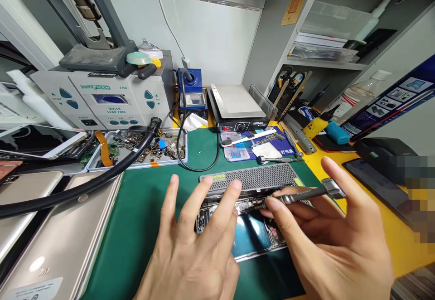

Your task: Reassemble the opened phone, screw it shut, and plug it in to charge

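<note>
An opened phone (253,234) lies on the green mat, its inner parts and dark battery bare. My left hand (200,241) rests over the phone's left end with its fingers spread; its index fingertip is partly hidden behind the middle finger. In my right hand (340,236) is a slim dark screwdriver (299,196), gripped between thumb and fingers. It is held nearly level, its tip pointing left into the phone near its upper edge. Just behind the phone sits a grey perforated pad (254,178) with a yellow label.
A hot-air station (112,100) stands back left, its black hose (136,159) curving across the left side. Below it are a tray of circuit boards (185,155) and gold phone covers (64,227). A hot plate (238,103), toothbrush (249,137) and yellow bottle (316,125) stand farther back.
</note>
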Available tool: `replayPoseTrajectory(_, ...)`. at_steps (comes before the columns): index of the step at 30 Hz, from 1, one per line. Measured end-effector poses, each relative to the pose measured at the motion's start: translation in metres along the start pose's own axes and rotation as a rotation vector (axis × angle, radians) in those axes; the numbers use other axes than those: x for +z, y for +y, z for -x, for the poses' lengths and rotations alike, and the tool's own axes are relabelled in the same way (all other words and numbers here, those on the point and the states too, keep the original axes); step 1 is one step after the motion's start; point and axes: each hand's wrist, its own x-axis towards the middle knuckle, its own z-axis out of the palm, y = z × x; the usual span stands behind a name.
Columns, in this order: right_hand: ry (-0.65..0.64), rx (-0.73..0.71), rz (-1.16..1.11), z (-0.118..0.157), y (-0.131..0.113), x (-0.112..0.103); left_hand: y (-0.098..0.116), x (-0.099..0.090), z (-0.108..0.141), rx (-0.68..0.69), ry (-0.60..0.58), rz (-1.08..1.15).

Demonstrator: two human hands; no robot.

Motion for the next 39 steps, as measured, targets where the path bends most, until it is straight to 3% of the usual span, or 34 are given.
replayPoseTrajectory(13, 0.083, 0.043, -0.006, -0.009, -0.003, -0.001, -0.004, 0.006, 0.004, 0.058, 0.043, -0.008)
replayPoseTrajectory(18, 0.001, 0.142, -0.098, -0.012, -0.005, -0.008, -0.001, 0.004, 0.003, 0.031, 0.031, 0.007)
replayPoseTrajectory(23, -0.061, 0.114, -0.124, -0.006, -0.008, -0.010, 0.002, 0.001, 0.000, 0.022, 0.041, 0.003)
replayPoseTrajectory(39, -0.088, 0.172, -0.199, -0.001, -0.009, -0.004, 0.001, -0.001, -0.002, 0.013, 0.032, -0.005)
